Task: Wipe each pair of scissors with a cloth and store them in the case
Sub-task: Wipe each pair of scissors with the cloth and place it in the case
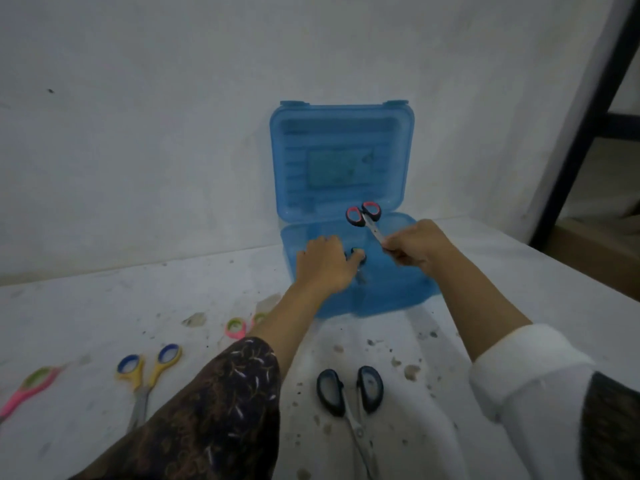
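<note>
Blue case [398, 292] is open at the back of the white table [173, 292], with its lid upright against the wall.

Right hand [415, 242] pinches the red-and-black scissors [363, 213] by the blades, handles up, tilted above the case's base.

Left hand [323, 265] reaches palm-down into the base, thumb touching the dark handle of a pair [358, 252] lying inside. Cannot tell whether it grips or only rests there.

The hands are apart, both over the case.

On the table:
- Black scissors [358, 432] at front centre.
- Yellow-and-blue scissors [143, 379] to the left.
- Pink-and-green scissors [29, 388] at far left.
- Another pink pair [236, 329], partly hidden behind the left forearm.
</note>
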